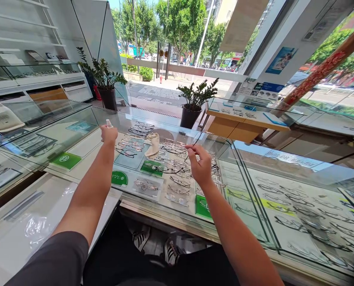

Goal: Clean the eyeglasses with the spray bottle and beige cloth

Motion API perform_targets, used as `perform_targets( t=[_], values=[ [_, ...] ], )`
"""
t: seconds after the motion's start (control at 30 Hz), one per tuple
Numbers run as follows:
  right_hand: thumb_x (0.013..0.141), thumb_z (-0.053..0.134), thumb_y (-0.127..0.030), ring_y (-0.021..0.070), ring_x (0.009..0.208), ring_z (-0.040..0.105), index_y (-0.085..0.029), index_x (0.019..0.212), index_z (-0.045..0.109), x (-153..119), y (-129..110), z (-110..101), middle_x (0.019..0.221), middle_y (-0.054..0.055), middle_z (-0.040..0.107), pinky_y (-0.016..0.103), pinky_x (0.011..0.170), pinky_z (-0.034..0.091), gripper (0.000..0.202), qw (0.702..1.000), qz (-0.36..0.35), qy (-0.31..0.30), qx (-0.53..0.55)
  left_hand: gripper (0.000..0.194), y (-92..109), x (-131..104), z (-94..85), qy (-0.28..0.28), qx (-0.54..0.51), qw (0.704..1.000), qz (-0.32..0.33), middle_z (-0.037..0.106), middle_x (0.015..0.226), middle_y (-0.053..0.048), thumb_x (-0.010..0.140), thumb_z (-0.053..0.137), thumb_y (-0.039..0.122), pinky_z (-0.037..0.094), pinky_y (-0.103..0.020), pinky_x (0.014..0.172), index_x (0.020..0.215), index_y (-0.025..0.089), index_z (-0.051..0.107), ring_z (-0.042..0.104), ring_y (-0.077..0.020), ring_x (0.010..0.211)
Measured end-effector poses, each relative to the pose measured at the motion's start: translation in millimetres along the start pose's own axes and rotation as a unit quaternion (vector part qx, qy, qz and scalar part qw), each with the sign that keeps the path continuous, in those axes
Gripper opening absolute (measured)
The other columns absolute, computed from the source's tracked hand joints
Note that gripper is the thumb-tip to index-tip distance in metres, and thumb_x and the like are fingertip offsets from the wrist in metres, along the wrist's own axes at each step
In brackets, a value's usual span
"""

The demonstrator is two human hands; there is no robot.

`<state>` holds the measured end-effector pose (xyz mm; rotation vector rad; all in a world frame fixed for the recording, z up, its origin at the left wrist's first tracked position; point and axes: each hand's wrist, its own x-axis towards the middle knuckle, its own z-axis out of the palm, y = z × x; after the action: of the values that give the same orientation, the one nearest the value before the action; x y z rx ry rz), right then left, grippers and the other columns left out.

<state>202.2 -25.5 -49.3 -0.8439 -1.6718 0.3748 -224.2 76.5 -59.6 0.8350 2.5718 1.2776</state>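
My left hand [108, 133] is closed round a small white bottle [108, 123] above the left part of the glass counter [147, 200]. Dark-framed glasses [197, 139] are pinched by one temple between the thumb and fingers of my right hand [198, 157], over the rows of eyeglasses. Between my hands a crumpled beige cloth [152, 145] lies on the counter top. Several dark frames [141, 128] lie behind the cloth, and pink and dark frames [126, 149] lie just right of my left hand.
Glass cases with more eyeglasses [305, 214] extend right. A green card [66, 160] lies at the left. Potted plants [190, 115] [107, 97] stand beyond the counter, and a wooden display table [235, 127] stands behind at the right.
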Motion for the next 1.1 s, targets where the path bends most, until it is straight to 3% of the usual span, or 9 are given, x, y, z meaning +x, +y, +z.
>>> perform_targets(
  t=[0.13,0.3,0.43,0.5,0.57,0.67,0.73,0.87,1.1],
  values=[
    [0.109,0.058,-0.037,0.0258,0.103,0.078,-0.024,0.103,0.077,0,0,1,0.111,0.009,0.085,0.040,0.084,0.059,0.024,1.000,-0.002,0.000,-0.006,0.045,-3,-4,0.3,0.000,-0.012,0.998,-0.063,0.069,0.143,-0.014,0.106,0.074,0.042,0.064,-0.052,0.105,0.144,0.017,0.067,0.071,-0.0289,0.124],
    [0.109,0.058,-0.037,0.0253,0.102,0.077,-0.024,0.101,0.077,1,-2,0,0.110,0.008,0.085,0.040,0.085,0.060,0.025,1.000,0.002,0.008,-0.001,0.031,13,-15,-10.1,0.052,-0.116,0.992,-0.002,0.069,0.136,-0.015,0.100,0.062,0.004,0.048,-0.052,0.119,0.129,0.015,0.057,0.064,-0.0297,0.134],
    [0.110,0.057,-0.038,0.0249,0.101,0.076,-0.024,0.103,0.078,4,-2,-2,0.110,0.008,0.085,0.039,0.085,0.059,0.026,1.000,0.006,0.017,-0.003,0.020,39,-40,-16.1,0.038,-0.259,0.961,0.093,0.067,0.112,-0.006,0.100,0.053,0.008,0.055,-0.029,0.087,0.115,0.022,0.051,0.067,-0.0173,0.102],
    [0.110,0.057,-0.039,0.0251,0.102,0.076,-0.024,0.104,0.078,5,-3,-3,0.110,0.008,0.084,0.040,0.085,0.058,0.027,1.000,0.013,0.019,0.000,0.009,52,-64,-15.4,-0.043,-0.374,0.918,0.128,0.062,0.097,-0.003,0.100,0.057,0.024,0.051,-0.028,0.069,0.107,0.023,0.052,0.064,-0.0173,0.086],
    [0.110,0.057,-0.039,0.0252,0.103,0.075,-0.024,0.103,0.078,5,-3,-4,0.111,0.008,0.084,0.040,0.086,0.058,0.027,1.000,0.023,0.018,0.008,0.026,61,-94,-13.6,-0.130,-0.396,0.896,0.152,0.057,0.082,-0.002,0.100,0.060,0.048,0.047,-0.028,0.059,0.094,0.024,0.053,0.060,-0.0167,0.072],
    [0.110,0.057,-0.040,0.0251,0.100,0.074,-0.024,0.100,0.076,4,-5,-4,0.110,0.008,0.084,0.040,0.086,0.057,0.027,0.999,0.038,0.013,0.016,0.067,69,-139,-12.3,-0.447,-0.412,0.774,0.179,0.046,0.069,-0.001,0.092,0.047,0.090,0.036,-0.030,0.050,0.078,0.025,0.051,0.050,-0.0172,0.061],
    [0.109,0.057,-0.040,0.0250,0.099,0.073,-0.024,0.100,0.076,3,-6,-3,0.109,0.008,0.083,0.040,0.086,0.057,0.027,0.999,0.048,0.003,0.020,0.081,71,-162,-13.1,-0.554,-0.393,0.712,0.178,0.039,0.064,0.000,0.084,0.037,0.105,0.031,-0.031,0.048,0.070,0.026,0.045,0.043,-0.0167,0.056],
    [0.109,0.058,-0.039,0.0240,0.098,0.072,-0.024,0.101,0.077,1,-9,0,0.106,0.006,0.082,0.039,0.086,0.055,0.025,0.996,0.065,-0.038,0.039,0.090,71,-181,-16.6,-0.650,-0.377,0.643,0.146,0.032,0.058,0.000,0.075,0.020,0.114,0.026,-0.033,0.045,0.062,0.027,0.037,0.036,-0.0173,0.053],
    [0.109,0.057,-0.041,0.0229,0.095,0.070,-0.023,0.099,0.077,-2,-16,1,0.101,0.006,0.079,0.039,0.088,0.053,0.028,0.989,0.080,-0.092,0.077,0.084,71,-183,-18.9,-0.672,-0.393,0.612,0.137,0.036,0.057,-0.001,0.080,0.036,0.106,0.030,-0.033,0.046,0.060,0.025,0.047,0.040,-0.0176,0.055]
  ],
)
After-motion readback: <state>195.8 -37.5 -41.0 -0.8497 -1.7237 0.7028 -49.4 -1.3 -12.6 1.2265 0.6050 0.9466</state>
